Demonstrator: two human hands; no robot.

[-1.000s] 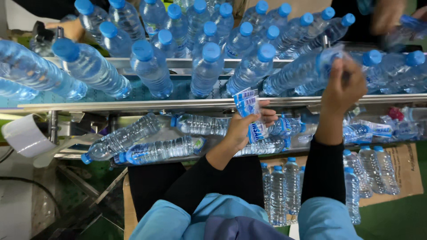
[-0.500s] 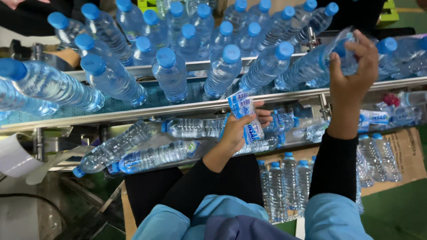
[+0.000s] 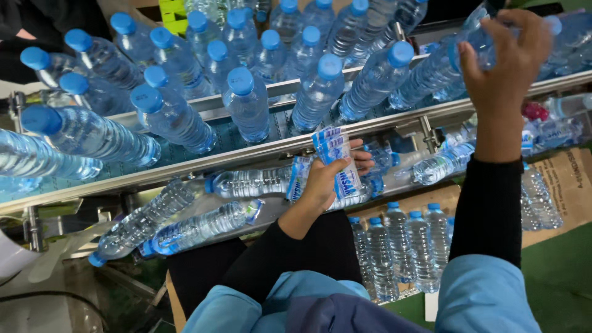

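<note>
My left hand (image 3: pixel 330 179) grips a small stack of blue and white bottle labels (image 3: pixel 338 159), just below the conveyor's front rail (image 3: pixel 246 157). My right hand (image 3: pixel 502 65) is raised at the upper right, its fingers wrapped around the top of a clear water bottle (image 3: pixel 431 74) that leans on the belt. Several blue-capped bottles (image 3: pixel 246 105) stand crowded on the conveyor. Both arms wear black sleeves under light blue cuffs.
Loose bottles (image 3: pixel 191 228) lie on their sides on a shelf under the rail. A cardboard box (image 3: pixel 558 185) by my knees holds upright bottles (image 3: pixel 401 246). A green floor (image 3: pixel 555 283) shows at the lower right. Another person's dark sleeve (image 3: pixel 24 18) is at the top left.
My right hand has lifted higher and tilted its bottle on the belt. The left hand still holds the labels in about the same place. The bottles have shifted along the conveyor.
</note>
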